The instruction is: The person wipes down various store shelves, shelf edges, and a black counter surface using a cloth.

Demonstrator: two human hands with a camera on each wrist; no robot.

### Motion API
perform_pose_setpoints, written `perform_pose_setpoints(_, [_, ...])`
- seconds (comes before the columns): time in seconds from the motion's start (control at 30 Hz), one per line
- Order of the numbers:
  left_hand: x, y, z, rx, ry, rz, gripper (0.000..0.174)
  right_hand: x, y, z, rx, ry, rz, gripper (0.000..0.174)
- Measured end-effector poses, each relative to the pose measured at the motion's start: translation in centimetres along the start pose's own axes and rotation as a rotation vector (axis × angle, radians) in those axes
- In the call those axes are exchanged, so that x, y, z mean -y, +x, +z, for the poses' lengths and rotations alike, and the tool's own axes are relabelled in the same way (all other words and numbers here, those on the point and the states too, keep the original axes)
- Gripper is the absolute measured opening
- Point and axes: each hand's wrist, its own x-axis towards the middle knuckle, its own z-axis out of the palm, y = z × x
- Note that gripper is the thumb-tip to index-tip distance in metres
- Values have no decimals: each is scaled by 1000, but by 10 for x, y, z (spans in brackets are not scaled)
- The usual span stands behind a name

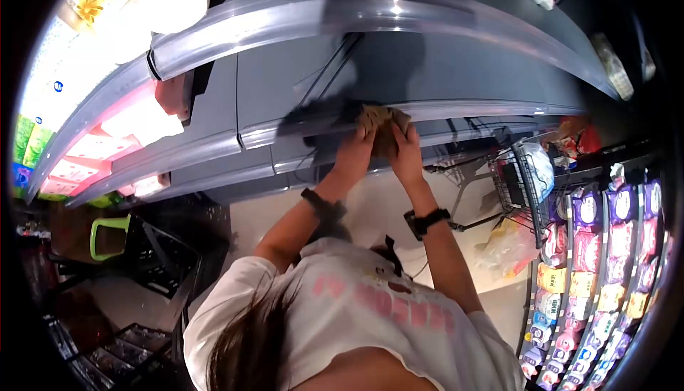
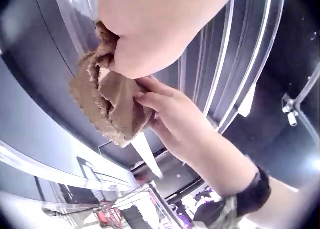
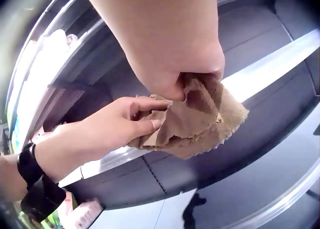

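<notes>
A crumpled brown cloth (image 1: 383, 129) with frayed edges is bunched between both hands, close to the clear front strip (image 1: 456, 110) of a grey shelf. My left hand (image 1: 354, 154) grips one side of it, thumb and fingers pinching the folds in the right wrist view. On the other side my right hand (image 1: 407, 157) holds the cloth, its fingertips pressed into the fabric in the left wrist view. The hands are side by side, and the cloth (image 3: 200, 124) hangs in loose folds between them. Each wrist wears a dark band.
Grey shelves (image 1: 285, 77) curve across the front, with pink boxes (image 1: 82, 170) at the left. A wire shopping cart (image 1: 524, 184) stands at the right, near a rack of colourful packets (image 1: 588, 248). A black crate (image 1: 160, 255) lies at the lower left.
</notes>
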Motion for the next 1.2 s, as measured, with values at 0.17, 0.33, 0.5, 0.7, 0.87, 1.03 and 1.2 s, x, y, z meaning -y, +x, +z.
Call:
perform_pose_setpoints(0.17, [43,-17,-3,5,212,-190,46,42,24,62,100,-3,-52,48])
perform_pose_setpoints(0.33, [52,-38,-42,-81,184,-432,45,71,30,78,330,152,-128,51])
perform_pose_setpoints(0.5, [28,-22,-32,-61,189,-485,50,43,43,75,245,198,-250,54])
perform_pose_setpoints(0.7, [-30,52,43,-137,280,-93,47,-62,61,-4,98,52,-113,42])
perform_pose_setpoints(0.87, [-103,136,112,-123,309,-12,24,-162,91,-51,109,-255,-117,25])
perform_pose_setpoints(1.03, [-112,155,113,-57,353,-64,17,-181,112,-62,254,-224,-100,28])
perform_pose_setpoints(1.2, [-60,120,75,48,545,-258,9,-114,124,-26,581,-91,-171,41])
